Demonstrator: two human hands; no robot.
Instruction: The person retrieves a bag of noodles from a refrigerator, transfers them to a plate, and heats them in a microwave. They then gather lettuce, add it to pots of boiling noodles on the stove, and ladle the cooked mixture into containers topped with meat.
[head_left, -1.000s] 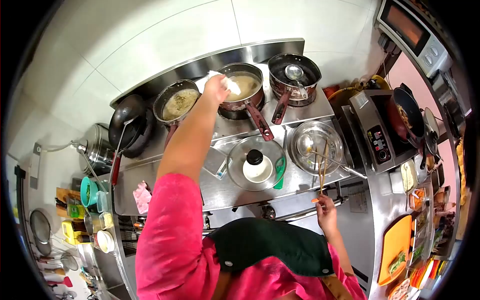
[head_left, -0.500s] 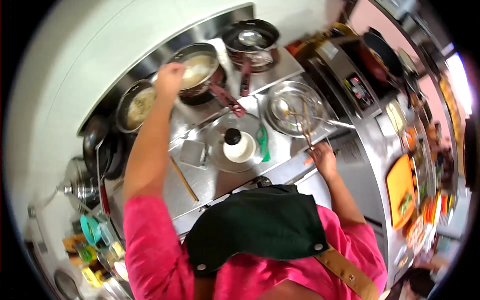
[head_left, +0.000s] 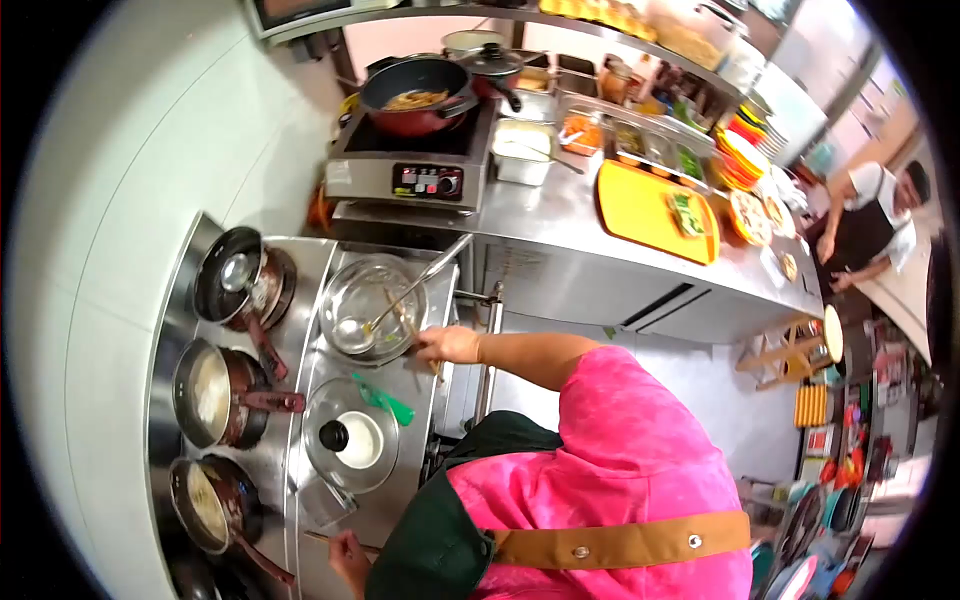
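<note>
My right hand (head_left: 450, 345) is closed around a pair of wooden chopsticks (head_left: 402, 318), whose far ends reach into a glass bowl (head_left: 330, 300) that also holds a metal ladle (head_left: 425, 272). My left hand (head_left: 347, 560), partly cut off by the apron, has its fingers closed at a thin wooden stick (head_left: 318, 538) near a clear square dish (head_left: 322, 505). Between the hands, a white cup (head_left: 363, 440) with a black knob beside it shows at a round glass lid (head_left: 312, 450). A green utensil (head_left: 395, 404) lies at the lid's edge.
Three pans (head_left: 185, 395) with dark red handles stand along the left wall. Beyond the bowl are an induction cooker (head_left: 350, 175) with a wok (head_left: 415, 118), ingredient tins (head_left: 522, 172) and an orange cutting board (head_left: 630, 210). Another person (head_left: 870, 215) stands far right.
The view has swung to the right. My left hand has come back from above the middle pan to the wooden stick. My right hand still holds the chopsticks at the bowl.
</note>
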